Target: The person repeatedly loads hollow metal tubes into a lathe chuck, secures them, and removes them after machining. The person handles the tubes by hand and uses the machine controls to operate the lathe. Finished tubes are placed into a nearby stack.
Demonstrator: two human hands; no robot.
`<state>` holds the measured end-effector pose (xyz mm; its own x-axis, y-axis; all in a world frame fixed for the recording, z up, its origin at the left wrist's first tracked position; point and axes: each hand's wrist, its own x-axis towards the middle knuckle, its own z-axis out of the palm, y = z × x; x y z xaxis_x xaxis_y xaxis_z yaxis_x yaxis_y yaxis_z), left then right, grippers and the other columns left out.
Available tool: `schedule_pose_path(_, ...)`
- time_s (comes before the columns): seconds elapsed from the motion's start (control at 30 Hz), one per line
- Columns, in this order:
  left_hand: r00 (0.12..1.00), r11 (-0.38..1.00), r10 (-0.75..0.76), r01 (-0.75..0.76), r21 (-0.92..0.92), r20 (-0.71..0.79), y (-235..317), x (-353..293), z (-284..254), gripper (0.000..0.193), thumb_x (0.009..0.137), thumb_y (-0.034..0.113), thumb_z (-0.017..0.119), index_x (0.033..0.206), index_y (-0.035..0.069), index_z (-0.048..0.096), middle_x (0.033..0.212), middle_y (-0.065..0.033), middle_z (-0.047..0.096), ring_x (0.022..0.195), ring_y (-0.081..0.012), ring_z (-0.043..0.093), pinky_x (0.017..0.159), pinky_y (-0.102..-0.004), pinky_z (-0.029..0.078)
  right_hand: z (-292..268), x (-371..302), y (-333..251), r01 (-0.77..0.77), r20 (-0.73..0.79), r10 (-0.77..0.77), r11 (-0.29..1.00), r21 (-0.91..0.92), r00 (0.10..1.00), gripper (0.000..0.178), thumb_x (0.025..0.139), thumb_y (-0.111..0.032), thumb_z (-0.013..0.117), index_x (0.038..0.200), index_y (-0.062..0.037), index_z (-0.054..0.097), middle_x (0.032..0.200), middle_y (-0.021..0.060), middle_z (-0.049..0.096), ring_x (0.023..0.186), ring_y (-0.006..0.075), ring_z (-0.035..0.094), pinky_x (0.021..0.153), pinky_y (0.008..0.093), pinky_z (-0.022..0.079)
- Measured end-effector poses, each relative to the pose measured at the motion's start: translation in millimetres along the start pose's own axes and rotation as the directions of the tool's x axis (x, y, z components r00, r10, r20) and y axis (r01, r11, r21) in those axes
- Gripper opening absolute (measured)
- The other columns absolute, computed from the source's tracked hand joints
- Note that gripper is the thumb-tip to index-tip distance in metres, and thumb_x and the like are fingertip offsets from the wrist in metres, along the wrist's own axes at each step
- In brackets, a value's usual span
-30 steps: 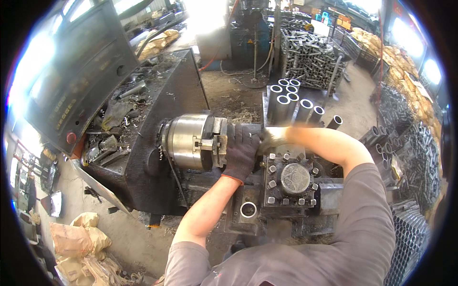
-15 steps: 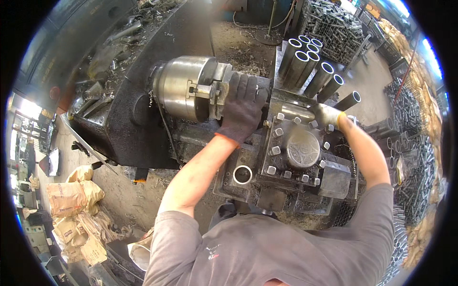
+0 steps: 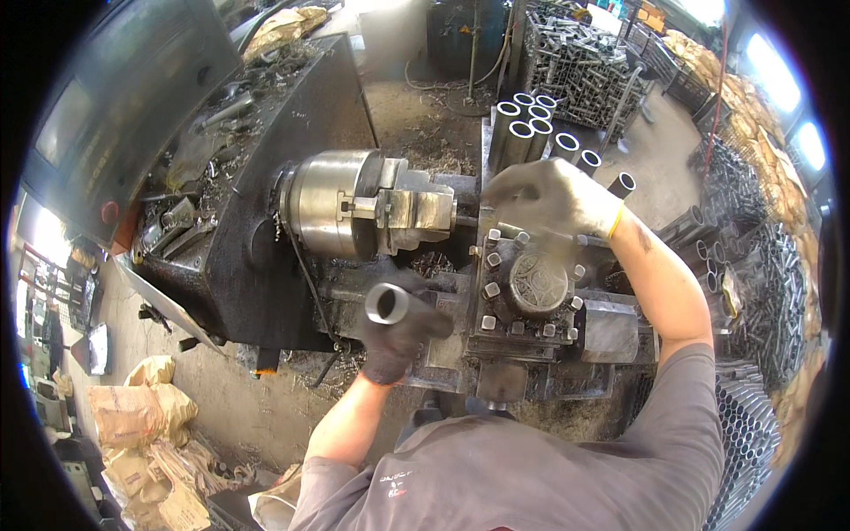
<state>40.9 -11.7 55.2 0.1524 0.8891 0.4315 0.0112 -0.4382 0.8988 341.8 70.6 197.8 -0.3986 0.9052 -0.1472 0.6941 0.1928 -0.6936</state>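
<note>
My left hand, in a dark glove, is closed round a short steel tube. The tube tilts with its open end up, in front of the lathe chuck and apart from it. Stepped jaws stand out from the chuck's right face. My right hand, in a whitish glove, is raised above the far side of the square tool post. Motion smears its fingers, so whether they grip anything cannot be made out. Several upright tubes stand just beyond that hand.
The dark headstock with metal scraps on top fills the left. Bolts ring the tool post. Wire bins of metal pieces stand behind, and stacked tubes lie at the right. Paper sacks are on the floor at lower left.
My left hand has come from the chuck jaws toward me and taken up the short tube that stood on the carriage. My right hand has lifted from behind the tool post and moved left.
</note>
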Motion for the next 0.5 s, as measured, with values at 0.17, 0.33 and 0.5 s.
schedule_pose_path(0.17, 0.925, 0.933, 0.278, -0.324, -0.155, -0.259, 49, 71, 14, 0.047, 0.11, 0.034, 0.056, 0.121, -0.011, 0.064, 0.117, -0.0243, 0.073, 0.104, -0.0268, 0.074, 0.09, -0.0392, 0.061, 47, -8, -76, 0.248, 0.152, -0.236, 0.967, -0.062, 0.96, 0.05, 0.085, -0.036, 0.079, 0.12, 0.0002, 0.073, 0.095, 0.0182, 0.079, 0.088, 0.0265, 0.078, 0.081, 0.0374, 0.064)
schedule_pose_path(0.33, 0.956, 0.957, -0.275, 0.282, 0.07, -0.1, -4, 14, -21, 0.039, 0.099, 0.011, 0.07, 0.136, 0.0, 0.065, 0.127, -0.0137, 0.069, 0.116, -0.0192, 0.067, 0.102, -0.0337, 0.055, -1, 3, -11, -0.13, -0.122, 0.076, 0.832, -0.539, 0.99, 0.059, 0.082, -0.044, 0.082, 0.118, 0.0013, 0.076, 0.095, 0.019, 0.08, 0.082, 0.0306, 0.079, 0.078, 0.0432, 0.065)
schedule_pose_path(0.5, 0.747, 0.794, -0.608, 0.573, -0.205, -0.267, -98, -113, -100, 0.025, 0.105, 0.023, 0.066, 0.121, 0.004, 0.07, 0.112, -0.006, 0.07, 0.1, -0.0176, 0.068, 0.084, -0.0355, 0.059, 14, 32, 91, -0.156, 0.031, 0.269, 0.643, -0.75, 0.963, 0.042, 0.086, -0.041, 0.079, 0.106, -0.0048, 0.082, 0.096, 0.018, 0.081, 0.085, 0.0305, 0.08, 0.077, 0.0431, 0.064)
